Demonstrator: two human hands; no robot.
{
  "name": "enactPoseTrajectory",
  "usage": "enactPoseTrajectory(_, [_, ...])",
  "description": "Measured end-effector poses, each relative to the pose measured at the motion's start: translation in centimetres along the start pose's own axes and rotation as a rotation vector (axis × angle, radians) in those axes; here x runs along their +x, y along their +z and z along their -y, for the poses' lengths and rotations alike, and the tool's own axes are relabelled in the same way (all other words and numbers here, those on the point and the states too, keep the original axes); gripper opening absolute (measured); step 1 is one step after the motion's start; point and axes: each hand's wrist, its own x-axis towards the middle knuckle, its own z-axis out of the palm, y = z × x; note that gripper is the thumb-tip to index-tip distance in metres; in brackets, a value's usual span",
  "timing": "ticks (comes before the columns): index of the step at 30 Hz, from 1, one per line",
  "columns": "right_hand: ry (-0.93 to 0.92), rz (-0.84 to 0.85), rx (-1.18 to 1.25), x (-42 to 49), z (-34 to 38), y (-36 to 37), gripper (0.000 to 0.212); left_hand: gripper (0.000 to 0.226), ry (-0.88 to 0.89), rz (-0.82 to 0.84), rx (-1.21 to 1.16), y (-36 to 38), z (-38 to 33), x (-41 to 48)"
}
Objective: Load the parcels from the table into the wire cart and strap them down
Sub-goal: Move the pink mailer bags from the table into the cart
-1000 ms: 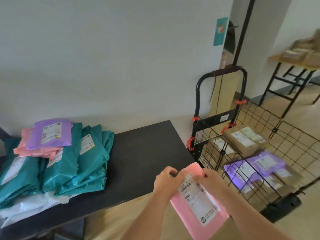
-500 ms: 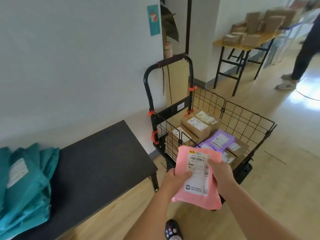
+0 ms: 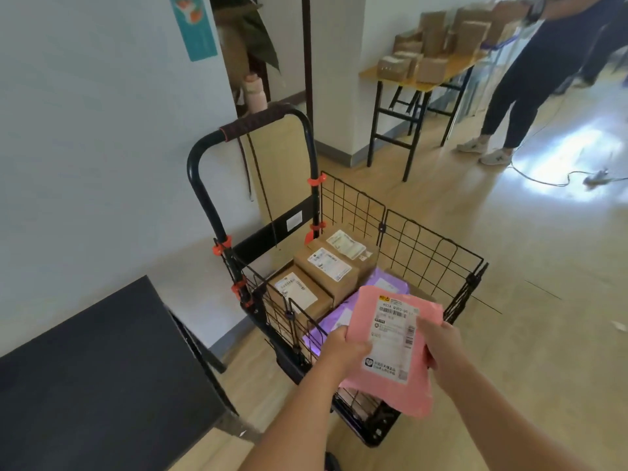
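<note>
closer now, the pink parcel (image 3: pixel 390 348) hangs over the cart (image 3: pixel 435 234), hiding most of the purple mailers (image 3: pixel 390 283); bench (image 3: pixel 102 368) is cut off. left hand (image 3: pixel 343 351) and right hand (image 3: pixel 441 348) pinch the parcel's sides.

Solid pink mailer (image 3: pixel 416 392) with a white label (image 3: pixel 392 338) printed in black, barcode stripes near its top. Purple mailers (image 3: pixel 390 283) and 3 brown cardboard boxes (image 3: pixel 346 283) with white labels inside the black wire cart (image 3: pixel 265 235), orange-red clips (image 3: pixel 221 248) on its frame. Black table (image 3: pixel 102 368). Pale wood-grain floor (image 3: pixel 509 334). Teal poster (image 3: pixel 197 25) with orange marks on the whitish wall (image 3: pixel 85 147).
</note>
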Motion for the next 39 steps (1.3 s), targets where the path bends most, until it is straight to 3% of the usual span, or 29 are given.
enactPoseTrajectory(4, [-0.018,-0.035,-0.045,3.4,2.2,-0.5,0.023,0.034,0.003,0.014,0.045,0.7,-2.9,3.5])
enactPoseTrajectory(9, [-0.220,-0.185,-0.345,5.6,4.8,-2.0,0.057,0.030,0.079,-0.053,0.163,1.7,-4.9,6.7])
enactPoseTrajectory(15, [-0.366,-0.012,-0.691,10.3,6.3,-2.4,0.053,0.028,0.247,-0.135,0.661,2.9,-5.6,9.8])
enactPoseTrajectory(17, [-0.363,0.113,-0.781,12.5,6.4,-1.7,0.062,0.033,0.265,-0.156,0.781,3.5,-5.7,10.9])
enactPoseTrajectory(22, [-0.264,0.404,-1.036,17.5,6.6,0.2,0.050,0.034,0.089,-0.144,0.765,5.0,-4.5,13.4])
enactPoseTrajectory(28, [-0.111,0.640,-1.210,23.5,4.9,2.3,0.038,0.031,-0.122,-0.145,0.609,7.3,-0.8,16.2])
enactPoseTrajectory(39, [-0.034,0.805,-1.498,29.5,-3.6,6.2,0.023,0.038,-0.400,-0.168,0.541,9.7,6.4,19.7])
